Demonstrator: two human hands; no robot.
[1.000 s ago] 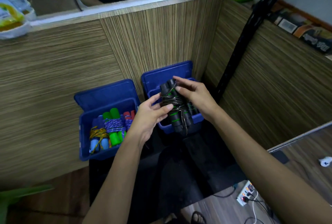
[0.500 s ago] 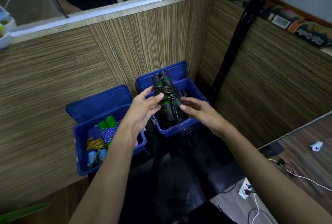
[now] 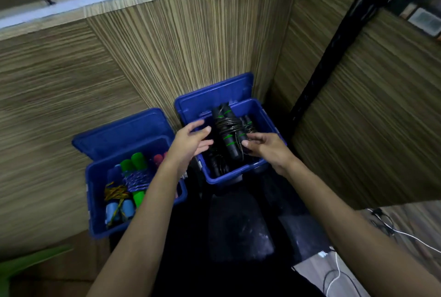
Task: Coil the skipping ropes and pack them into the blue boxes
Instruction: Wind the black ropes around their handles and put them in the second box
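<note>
i see the black rope bundle [image 3: 228,133] lying on top of other black ropes in the right blue box [image 3: 235,174], with the upper ends of its handles leaning toward the back wall of the box. the cord is wound around the two handles in the middle, and green rings mark the handles. my right hand [image 3: 267,151] has its fingertips on the lower part of the bundle; the fingers are bent a little, but i cannot tell if this grip really pinches it or only touches. my left hand [image 3: 191,140] is released, fingers spread, just beside the bundle and, as far as i see, not touching it.

i judge the bundle to be light. the handles look stiff, maybe with a soft foam cover, so they should not slip. the cord is springy and may unwind if it is pulled. the best place to hold is across both handles, over the wound cord, so the coil stays tight. pushing on the loose loops would be a mistake.

the left blue box [image 3: 95,203] holds coloured ropes [image 3: 133,177] with green and blue handles. both boxes stand against a wooden panel [image 3: 191,46].
</note>
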